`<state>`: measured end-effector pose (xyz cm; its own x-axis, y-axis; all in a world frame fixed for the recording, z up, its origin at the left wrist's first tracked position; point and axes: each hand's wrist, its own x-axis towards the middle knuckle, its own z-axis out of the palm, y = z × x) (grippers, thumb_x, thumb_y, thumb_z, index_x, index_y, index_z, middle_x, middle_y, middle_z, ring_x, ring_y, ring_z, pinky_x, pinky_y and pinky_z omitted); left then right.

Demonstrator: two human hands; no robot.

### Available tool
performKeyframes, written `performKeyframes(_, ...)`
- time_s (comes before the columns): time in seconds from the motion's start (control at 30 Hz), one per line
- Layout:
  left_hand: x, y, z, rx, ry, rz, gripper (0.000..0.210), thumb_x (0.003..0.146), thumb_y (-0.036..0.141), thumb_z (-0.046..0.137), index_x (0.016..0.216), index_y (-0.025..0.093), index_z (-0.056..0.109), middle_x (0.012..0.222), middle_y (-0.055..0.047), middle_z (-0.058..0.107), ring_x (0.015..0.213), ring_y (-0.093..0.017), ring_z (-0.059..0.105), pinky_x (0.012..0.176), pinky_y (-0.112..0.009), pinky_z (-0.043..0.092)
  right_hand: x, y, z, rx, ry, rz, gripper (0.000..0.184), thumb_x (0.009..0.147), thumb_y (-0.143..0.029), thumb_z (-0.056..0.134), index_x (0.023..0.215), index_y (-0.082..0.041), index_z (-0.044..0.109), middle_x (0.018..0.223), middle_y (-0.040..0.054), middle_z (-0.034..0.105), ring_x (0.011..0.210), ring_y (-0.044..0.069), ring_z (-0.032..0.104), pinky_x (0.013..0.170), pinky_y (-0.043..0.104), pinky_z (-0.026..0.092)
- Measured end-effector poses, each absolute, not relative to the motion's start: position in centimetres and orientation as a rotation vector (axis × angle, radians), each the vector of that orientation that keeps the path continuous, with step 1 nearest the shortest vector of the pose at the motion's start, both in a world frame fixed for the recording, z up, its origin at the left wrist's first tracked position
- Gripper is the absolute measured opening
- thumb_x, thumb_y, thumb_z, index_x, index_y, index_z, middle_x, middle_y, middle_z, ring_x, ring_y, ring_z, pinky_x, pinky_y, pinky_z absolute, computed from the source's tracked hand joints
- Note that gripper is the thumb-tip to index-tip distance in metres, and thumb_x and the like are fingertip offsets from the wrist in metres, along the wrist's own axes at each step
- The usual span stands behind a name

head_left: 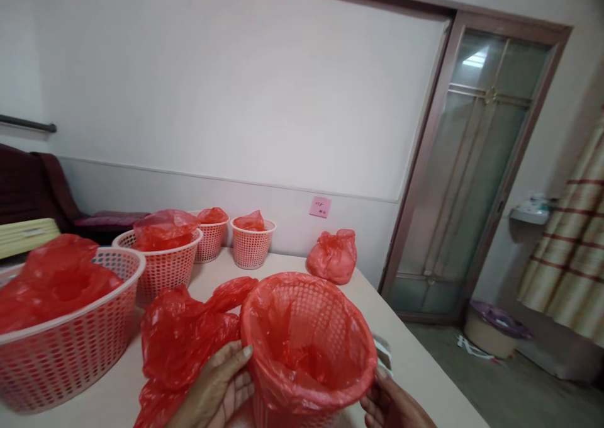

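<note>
A small pink mesh basket (306, 352) lined with a red plastic bag stands at the near edge of the table. My left hand (219, 384) holds its left side, thumb up on the bag-covered rim. On the right side, my right hand (391, 406) pinches the bag's edge at the rim. A loose heap of red plastic bags (184, 337) lies just left of the basket, touching my left hand.
On the pale table (415, 359) stand a large basket (70, 346) at the left, a medium basket (163, 258) and two small baskets (251, 240) by the wall, all holding red bags. A tied red bag (333, 257) sits at the far edge. A glass door (476, 163) is at the right.
</note>
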<state>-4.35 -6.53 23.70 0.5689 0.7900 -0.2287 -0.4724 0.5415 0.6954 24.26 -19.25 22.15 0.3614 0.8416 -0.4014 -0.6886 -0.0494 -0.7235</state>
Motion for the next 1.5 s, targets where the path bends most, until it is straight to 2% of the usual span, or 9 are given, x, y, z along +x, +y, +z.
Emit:
performKeyframes(0.3,-4.0,-6.7,23.9,0.670,0.692,0.851,0.026,0.070,0.026,0.086,0.076,0.017,0.062,0.072,0.001,0.069,0.065,-0.012,0.068,0.063,-0.023,0.058,23.2,-19.4,23.0,-0.986,-0.191,1.178,0.041,0.057,-0.024,0.094,0.086,-0.017,0.065,0.069,0.0010,0.075,0.058,0.014,0.069,0.053,0.022,0.056)
performKeyframes(0.43,-3.9,-6.5,24.7,0.641,0.794,0.925,0.018,0.077,0.014,0.077,0.073,0.017,0.060,0.067,0.002,0.067,0.059,-0.011,0.065,0.056,-0.022,0.056,22.8,-19.6,22.9,-0.967,-0.206,1.155,0.036,0.062,-0.024,0.090,0.087,-0.017,0.066,0.071,-0.0004,0.075,0.059,0.012,0.069,0.057,0.021,0.057)
performKeyframes(0.57,-4.0,-6.4,26.2,0.665,0.815,1.010,0.005,0.085,0.011,0.065,0.084,0.015,0.062,0.080,-0.002,0.071,0.065,-0.010,0.067,0.063,-0.022,0.058,22.2,-19.9,23.1,-0.975,-0.198,1.163,0.040,0.058,-0.024,0.093,0.086,-0.017,0.065,0.072,0.0010,0.075,0.062,0.013,0.070,0.055,0.021,0.056)
performKeyframes(0.7,-3.5,-6.9,27.7,0.756,0.825,1.110,0.020,0.086,0.007,0.062,0.104,0.014,0.061,0.085,-0.002,0.069,0.067,-0.009,0.067,0.066,-0.022,0.058,21.7,-20.0,23.3,-1.005,-0.204,1.161,0.041,0.056,-0.025,0.094,0.082,-0.016,0.064,0.069,0.0009,0.074,0.061,0.013,0.069,0.053,0.021,0.056)
performKeyframes(1.0,-1.0,-6.0,29.0,0.996,0.706,1.152,0.031,0.075,0.021,0.075,0.104,0.012,0.065,0.080,0.000,0.069,0.070,-0.008,0.065,0.070,-0.018,0.053,21.7,-20.3,22.8,-1.021,-0.312,1.174,0.029,0.070,-0.030,0.085,0.083,-0.018,0.062,0.076,-0.0008,0.075,0.067,0.012,0.070,0.061,0.022,0.057)
performKeyframes(1.1,0.1,-7.6,29.0,1.096,0.641,1.100,0.042,0.069,0.030,0.080,0.105,0.012,0.067,0.086,-0.004,0.073,0.075,-0.013,0.067,0.073,-0.023,0.053,21.3,-20.4,23.2,-1.029,-0.305,1.181,0.030,0.068,-0.030,0.086,0.079,-0.018,0.061,0.074,-0.0011,0.075,0.066,0.013,0.070,0.062,0.024,0.057)
performKeyframes(1.27,2.7,-12.7,27.3,1.328,0.538,0.877,0.046,0.085,0.035,0.063,0.127,0.017,0.058,0.103,-0.009,0.071,0.087,-0.017,0.067,0.078,-0.028,0.053,20.6,-20.2,24.1,-1.001,-0.323,1.174,0.032,0.064,-0.032,0.088,0.081,-0.018,0.065,0.076,-0.0003,0.075,0.066,0.013,0.069,0.063,0.025,0.057)
performKeyframes(1.37,4.0,-14.3,26.0,1.591,0.447,0.775,0.056,0.085,0.034,0.056,0.136,0.011,0.051,0.132,-0.021,0.058,0.116,-0.027,0.062,0.098,-0.040,0.051,20.4,-20.0,24.2,-0.989,-0.320,1.174,0.035,0.060,-0.033,0.091,0.079,-0.018,0.066,0.074,-0.0011,0.074,0.065,0.013,0.069,0.064,0.026,0.056)
performKeyframes(1.5,4.8,-14.3,25.4,1.971,0.426,0.831,0.058,0.084,0.030,0.049,0.134,0.001,0.053,0.129,-0.028,0.059,0.117,-0.033,0.062,0.100,-0.049,0.051,20.5,-20.3,23.6,-0.978,-0.334,1.195,0.033,0.062,-0.034,0.090,0.078,-0.017,0.067,0.073,-0.0010,0.073,0.066,0.013,0.068,0.065,0.026,0.056)
